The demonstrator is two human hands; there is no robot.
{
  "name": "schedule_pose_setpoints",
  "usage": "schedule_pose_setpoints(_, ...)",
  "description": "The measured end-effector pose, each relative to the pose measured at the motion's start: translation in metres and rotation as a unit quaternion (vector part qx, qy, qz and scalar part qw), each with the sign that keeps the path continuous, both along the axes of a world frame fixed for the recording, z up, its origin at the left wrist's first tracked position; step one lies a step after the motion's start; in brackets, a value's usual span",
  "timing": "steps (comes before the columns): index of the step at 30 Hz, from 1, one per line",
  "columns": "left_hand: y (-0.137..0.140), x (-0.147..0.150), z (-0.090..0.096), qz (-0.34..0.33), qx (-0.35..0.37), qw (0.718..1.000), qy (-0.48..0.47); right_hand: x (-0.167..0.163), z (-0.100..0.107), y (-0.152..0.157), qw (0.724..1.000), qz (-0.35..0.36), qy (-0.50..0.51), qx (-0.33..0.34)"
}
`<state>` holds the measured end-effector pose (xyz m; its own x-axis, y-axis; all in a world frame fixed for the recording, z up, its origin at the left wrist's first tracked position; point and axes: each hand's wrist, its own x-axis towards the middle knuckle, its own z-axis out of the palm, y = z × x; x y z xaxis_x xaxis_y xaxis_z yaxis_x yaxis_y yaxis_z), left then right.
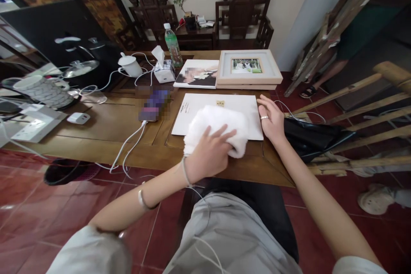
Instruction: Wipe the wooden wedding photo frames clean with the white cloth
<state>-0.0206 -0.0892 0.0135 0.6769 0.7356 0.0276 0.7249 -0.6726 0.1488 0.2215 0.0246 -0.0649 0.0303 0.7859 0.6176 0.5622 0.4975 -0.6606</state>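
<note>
A folded white towel (210, 120) lies over the front part of a flat white panel (195, 102) on the wooden table. My left hand (210, 150) grips the towel from above, fingers spread across it and the thumb out of sight. Small dark print shows on the panel's left side, and a small tan patch with dark marks (220, 103) near its top middle. At the panel's right edge rests my right hand (271, 120), its fingers extended along the side and touching it, with a ring on one finger.
Behind the panel sit a framed photo (276, 72) and a photo print (192, 79). A phone (154, 105) with cables, a tissue box (165, 72), a bottle (172, 45) and a lidded cup (130, 65) stand leftward. A black bag (311, 135) and bamboo rack (353, 162) flank the right edge.
</note>
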Motion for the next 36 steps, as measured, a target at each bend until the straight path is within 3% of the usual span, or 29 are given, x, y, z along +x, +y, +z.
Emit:
schedule_pose_setpoints(4,0.005,-0.049,-0.010,0.098,-0.022,0.994,-0.049,-0.014,0.021,-0.018,0.977,0.114,-0.178,0.029)
schedule_pose_setpoints(7,0.006,-0.072,-0.023,0.187,0.018,0.980,-0.069,-0.034,0.031,-0.027,0.928,0.195,-0.316,-0.020)
schedule_pose_setpoints(9,0.004,-0.078,-0.029,0.200,0.040,0.976,-0.079,-0.049,0.033,-0.029,0.896,0.208,-0.388,-0.055)
schedule_pose_setpoints(12,0.003,-0.080,-0.031,0.185,0.057,0.978,-0.082,-0.068,0.035,-0.026,0.859,0.203,-0.463,-0.076)
schedule_pose_setpoints(19,0.008,-0.082,-0.029,0.167,0.096,0.979,-0.064,-0.085,0.043,-0.029,0.777,0.217,-0.589,0.041)
schedule_pose_setpoints(23,0.015,-0.085,-0.030,0.169,0.121,0.977,-0.051,-0.088,0.047,-0.032,0.753,0.229,-0.613,0.069)
schedule_pose_setpoints(27,0.025,-0.089,-0.028,0.129,0.136,0.981,-0.057,-0.090,0.054,-0.028,0.717,0.247,-0.643,0.105)
schedule_pose_setpoints(33,0.033,-0.099,-0.023,0.064,0.144,0.987,-0.038,-0.090,0.077,-0.023,0.704,0.266,-0.648,0.114)
schedule_pose_setpoints(36,0.033,-0.100,-0.027,0.059,0.144,0.987,-0.050,-0.092,0.082,-0.031,0.722,0.238,-0.645,0.075)
